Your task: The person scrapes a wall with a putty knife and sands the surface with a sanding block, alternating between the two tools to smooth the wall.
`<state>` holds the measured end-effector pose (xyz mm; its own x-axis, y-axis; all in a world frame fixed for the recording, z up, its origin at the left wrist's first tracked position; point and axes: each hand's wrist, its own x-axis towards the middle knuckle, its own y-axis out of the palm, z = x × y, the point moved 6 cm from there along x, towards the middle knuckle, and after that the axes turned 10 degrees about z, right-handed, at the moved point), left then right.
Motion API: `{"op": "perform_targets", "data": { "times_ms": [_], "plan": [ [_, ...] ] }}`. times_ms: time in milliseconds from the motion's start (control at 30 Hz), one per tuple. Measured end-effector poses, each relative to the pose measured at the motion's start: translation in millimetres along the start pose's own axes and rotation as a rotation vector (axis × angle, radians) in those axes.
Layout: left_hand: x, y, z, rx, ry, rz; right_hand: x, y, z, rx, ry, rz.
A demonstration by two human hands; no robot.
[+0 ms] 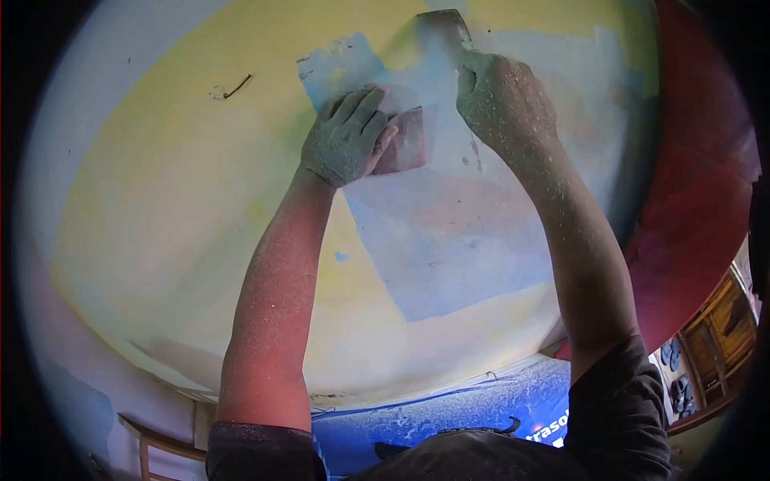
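My left hand point(346, 138) is dusted with pale powder and lies against the wall. Its fingers and thumb hold a flat, squarish reddish-brown piece point(407, 143); I cannot make out whether this is a blade or a sheet. Up and to the right, my right hand point(507, 100), speckled with pale flakes, is closed around a scraper. The wide scraper blade point(443, 29) points up and left against the wall, partly blurred, and the handle is hidden in the fist. Light blue bared patches point(433, 276) show on the yellow and whitish wall point(200, 184) around both hands.
A bent nail point(238, 86) sticks out of the wall at left. Red cloth point(698, 160) hangs along the right side. Below lies a blue printed sheet point(449, 417) covered in white dust. Wooden furniture point(714, 345) and footwear point(682, 393) stand at lower right.
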<state>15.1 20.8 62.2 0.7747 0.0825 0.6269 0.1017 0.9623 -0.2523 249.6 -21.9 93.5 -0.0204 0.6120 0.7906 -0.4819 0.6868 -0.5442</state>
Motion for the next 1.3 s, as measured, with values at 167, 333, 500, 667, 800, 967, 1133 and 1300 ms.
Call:
{"op": "perform_targets", "data": {
  "times_ms": [167,333,500,667,800,967,1133,1300],
  "plan": [
    [2,-4,0,-0.014,0.013,-0.007,-56,11,-7,-0.002,0.02,0.072],
    [-1,0,0,-0.009,0.008,-0.002,2,10,-3,0.012,-0.023,-0.059],
    [1,-3,-1,-0.007,0.017,-0.028,-17,0,-1,-0.025,-0.018,0.013],
    [1,-4,0,-0.012,0.016,-0.036,-30,7,-3,0.009,0.015,0.014],
    [0,0,-1,0.01,0.002,-0.008,12,-5,1,-0.009,-0.048,-0.1],
    [0,-2,0,-0.009,-0.011,-0.017,-85,37,-13,0.031,-0.065,-0.038],
    [-1,-1,0,-0.008,-0.005,-0.029,-60,25,6,0.017,-0.065,-0.083],
    [-1,-4,1,-0.016,0.004,-0.057,-34,14,13,0.054,-0.036,-0.007]
  ]
}}
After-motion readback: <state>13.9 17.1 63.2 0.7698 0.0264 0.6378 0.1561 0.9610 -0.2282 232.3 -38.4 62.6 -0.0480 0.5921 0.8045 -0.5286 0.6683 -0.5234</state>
